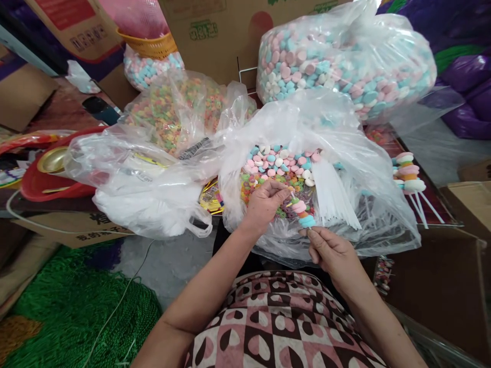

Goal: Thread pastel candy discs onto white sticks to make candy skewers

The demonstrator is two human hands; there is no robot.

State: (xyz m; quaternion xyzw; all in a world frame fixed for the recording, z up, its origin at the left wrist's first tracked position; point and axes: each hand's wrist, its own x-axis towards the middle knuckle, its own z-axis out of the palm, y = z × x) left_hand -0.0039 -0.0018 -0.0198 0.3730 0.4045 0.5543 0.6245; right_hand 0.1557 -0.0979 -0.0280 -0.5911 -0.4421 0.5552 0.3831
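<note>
- Table (428, 184) mostly hidden beneath plastic bags (141, 199).
- Candy skewer (298, 207) between both hands, long axis slanting upper left to lower right.
- Left hand's (264, 205) fingers pinch its upper end, partly covering it.
- Right hand's (334, 249) fingers grasp its lower end.

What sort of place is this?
Probably a small workshop or storeroom, though one view can't confirm it: a bulging clear bag of pastel sweets, a bundle of loose white sticks beside a stick threaded with sweets, and a large cardboard box behind.
</note>
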